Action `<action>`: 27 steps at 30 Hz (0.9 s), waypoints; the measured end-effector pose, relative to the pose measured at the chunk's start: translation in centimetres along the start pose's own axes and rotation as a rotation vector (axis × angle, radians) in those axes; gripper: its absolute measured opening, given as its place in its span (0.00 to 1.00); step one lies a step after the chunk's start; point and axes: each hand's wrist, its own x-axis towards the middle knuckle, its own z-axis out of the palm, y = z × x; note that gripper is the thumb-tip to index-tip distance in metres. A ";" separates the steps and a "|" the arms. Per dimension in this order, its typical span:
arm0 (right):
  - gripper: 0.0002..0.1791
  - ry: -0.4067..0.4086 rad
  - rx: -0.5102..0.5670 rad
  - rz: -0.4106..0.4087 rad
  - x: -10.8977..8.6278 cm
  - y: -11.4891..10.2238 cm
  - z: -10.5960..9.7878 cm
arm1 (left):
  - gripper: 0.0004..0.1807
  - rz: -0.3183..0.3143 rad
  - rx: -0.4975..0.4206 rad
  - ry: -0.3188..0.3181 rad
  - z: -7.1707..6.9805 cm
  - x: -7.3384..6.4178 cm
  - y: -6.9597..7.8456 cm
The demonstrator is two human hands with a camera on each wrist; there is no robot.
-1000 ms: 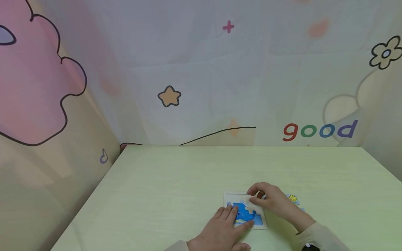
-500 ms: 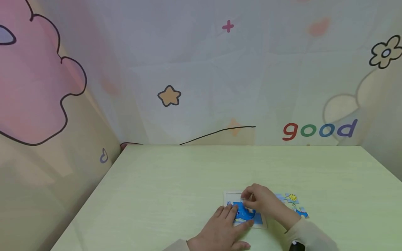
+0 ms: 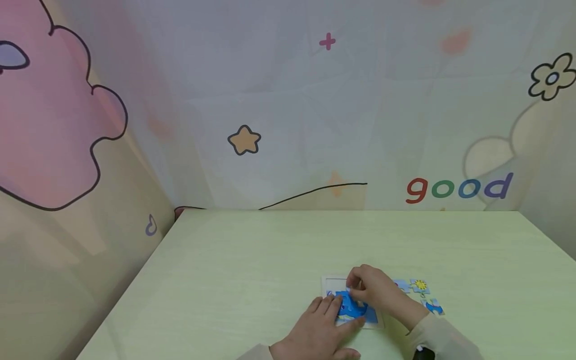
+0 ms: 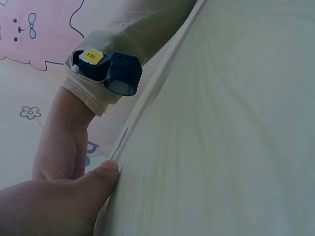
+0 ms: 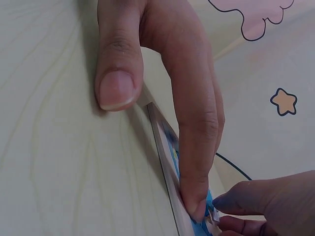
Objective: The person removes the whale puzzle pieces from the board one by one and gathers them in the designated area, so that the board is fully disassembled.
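I am working at the near part of a pale surface (image 3: 216,280), whose far edge is running along a printed backdrop (image 3: 288,125) well apart from my hands. A broad stretch of the surface is spreading to the left of and beyond a white-rimmed puzzle board (image 3: 323,287), giving room on those sides. The board is lying flat in front of me, a pale strip showing inside its far rim and a blue creature picture (image 3: 352,311) filling much of the rest. Room is tighter on the right, where a sun piece (image 3: 420,286), a pale blue piece (image 3: 402,285) and a darker blue piece (image 3: 433,306) are lying near the board, just beyond my right forearm. My left hand (image 3: 310,329) is resting palm down with its fingers extended and spread, the tips touching the board and picture, the thumb standing out to the side; it is gripping nothing. My right hand (image 3: 375,290) is reaching over the board's far right part, thumb and fingers bent nearly together, pinching a small puzzle piece (image 5: 215,216) just beside the picture; whether the piece is touching the board I cannot tell. A dark camera (image 4: 123,73) is sitting at my right sleeve (image 4: 91,96).
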 end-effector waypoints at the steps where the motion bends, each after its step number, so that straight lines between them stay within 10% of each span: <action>1: 0.05 -0.003 0.006 0.001 0.0 0.0 0.0 | 0.30 0.001 0.002 0.003 0.0 0.0 0.0; 27: 0.05 -0.012 0.065 -0.031 0.0 0.4 -0.1 | 0.29 -0.011 0.014 0.001 -0.1 0.1 0.1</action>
